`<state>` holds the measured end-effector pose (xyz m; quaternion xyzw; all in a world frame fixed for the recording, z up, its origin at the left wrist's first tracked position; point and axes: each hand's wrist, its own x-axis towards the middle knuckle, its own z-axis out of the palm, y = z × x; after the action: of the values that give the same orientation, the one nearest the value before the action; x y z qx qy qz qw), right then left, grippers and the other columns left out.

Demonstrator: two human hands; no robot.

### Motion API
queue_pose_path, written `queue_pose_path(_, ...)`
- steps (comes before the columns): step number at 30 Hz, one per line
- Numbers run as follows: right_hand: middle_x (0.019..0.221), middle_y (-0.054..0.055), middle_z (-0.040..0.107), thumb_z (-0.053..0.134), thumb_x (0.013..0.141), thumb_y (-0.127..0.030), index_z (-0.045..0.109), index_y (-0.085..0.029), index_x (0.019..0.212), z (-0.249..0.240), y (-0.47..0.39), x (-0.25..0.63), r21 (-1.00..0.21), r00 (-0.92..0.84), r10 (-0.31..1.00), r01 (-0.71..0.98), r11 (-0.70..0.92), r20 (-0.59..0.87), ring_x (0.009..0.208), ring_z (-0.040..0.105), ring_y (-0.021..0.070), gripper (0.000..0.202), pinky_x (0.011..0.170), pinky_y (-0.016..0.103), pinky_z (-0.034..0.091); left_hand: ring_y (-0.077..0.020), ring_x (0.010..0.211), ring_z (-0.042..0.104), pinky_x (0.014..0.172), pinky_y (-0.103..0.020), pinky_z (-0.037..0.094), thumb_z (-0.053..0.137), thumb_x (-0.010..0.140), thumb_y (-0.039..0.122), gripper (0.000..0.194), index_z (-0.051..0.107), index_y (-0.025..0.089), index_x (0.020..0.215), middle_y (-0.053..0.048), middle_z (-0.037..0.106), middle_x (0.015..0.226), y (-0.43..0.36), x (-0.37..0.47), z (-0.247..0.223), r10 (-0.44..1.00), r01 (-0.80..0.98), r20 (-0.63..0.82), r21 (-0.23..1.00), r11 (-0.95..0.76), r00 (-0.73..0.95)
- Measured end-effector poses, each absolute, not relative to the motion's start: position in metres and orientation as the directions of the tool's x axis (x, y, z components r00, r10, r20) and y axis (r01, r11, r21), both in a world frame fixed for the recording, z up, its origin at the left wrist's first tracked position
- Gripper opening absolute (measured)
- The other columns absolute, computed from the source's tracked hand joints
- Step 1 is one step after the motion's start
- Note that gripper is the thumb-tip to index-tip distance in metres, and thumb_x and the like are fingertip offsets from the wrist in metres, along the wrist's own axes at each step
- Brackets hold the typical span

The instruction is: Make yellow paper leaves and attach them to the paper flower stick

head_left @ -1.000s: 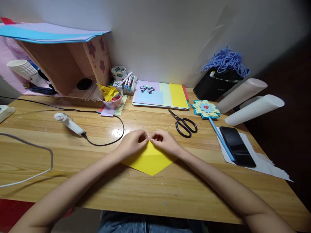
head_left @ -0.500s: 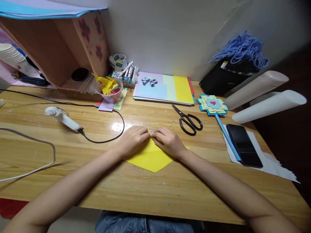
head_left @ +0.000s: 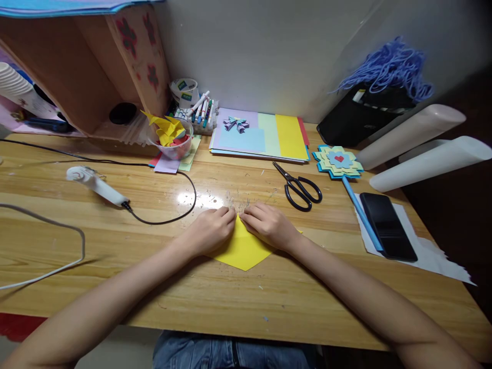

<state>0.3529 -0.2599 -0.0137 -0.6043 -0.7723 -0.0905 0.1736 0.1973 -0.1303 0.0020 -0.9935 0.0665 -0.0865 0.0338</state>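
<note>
A sheet of yellow paper (head_left: 246, 251) lies on the wooden table, one corner pointing toward me and a peak at its far side. My left hand (head_left: 215, 228) is closed on the paper's far left edge, fingers bent and fingertips near the peak. On the other side of that peak, my right hand (head_left: 267, 225) pinches the far right edge. The two hands are a small gap apart. Under my palms, the paper's side edges are partly hidden. Black-handled scissors (head_left: 298, 187) lie beyond my right hand.
Left of my hands lies a white glue gun (head_left: 100, 189) with a black cord. Coloured paper sheets (head_left: 265, 137) are stacked at the back, beside a plastic cup (head_left: 175, 146) of folded paper. A paper flower (head_left: 338, 160) and a phone (head_left: 388, 225) lie right. Small scraps dot the table.
My fingertips have drawn slightly apart at the paper's peak, which now shows between them. My left hand covers a bit more of the left side. The camera view has shifted slightly.
</note>
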Motion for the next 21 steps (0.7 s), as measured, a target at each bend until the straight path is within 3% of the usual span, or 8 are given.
queue_pose_path(4,0.078,0.009,0.062,0.043,0.089,-0.016,0.064,-0.013,0.084,-0.012,-0.260,0.357,-0.093,-0.212,0.903,0.960,0.264,0.374,0.075,0.052,0.0174,0.022,0.063,0.029,0.042,-0.0219,0.084,0.057,0.063,-0.032,0.049,0.038,0.085,0.009,0.024,0.058,0.006,0.097,-0.015,0.061,0.096,-0.135,0.195,0.003,-0.140,-0.125,0.167,-0.099,-0.987,0.976)
queue_pose_path(12,0.087,0.008,0.064,0.045,0.088,-0.020,0.063,-0.016,0.093,-0.018,-0.257,0.370,-0.329,-0.149,0.897,0.895,0.301,0.417,0.080,0.056,0.0165,0.019,0.067,0.029,0.047,-0.0205,0.077,0.059,0.063,-0.033,0.049,0.038,0.086,0.011,0.023,0.057,0.008,0.098,-0.012,0.062,0.087,-0.139,0.192,0.007,-0.049,-0.054,0.185,0.022,-0.998,0.981)
queue_pose_path(21,0.086,0.008,0.065,0.039,0.090,-0.017,0.063,-0.015,0.094,-0.019,-0.257,0.373,-0.228,-0.204,0.886,0.920,0.319,0.417,0.078,0.055,0.0162,0.024,0.065,0.029,0.046,-0.0189,0.074,0.055,0.062,-0.031,0.046,0.038,0.085,0.012,0.025,0.056,0.009,0.103,-0.011,0.060,0.088,-0.140,0.194,0.004,-0.006,-0.010,0.172,0.020,-1.000,0.985)
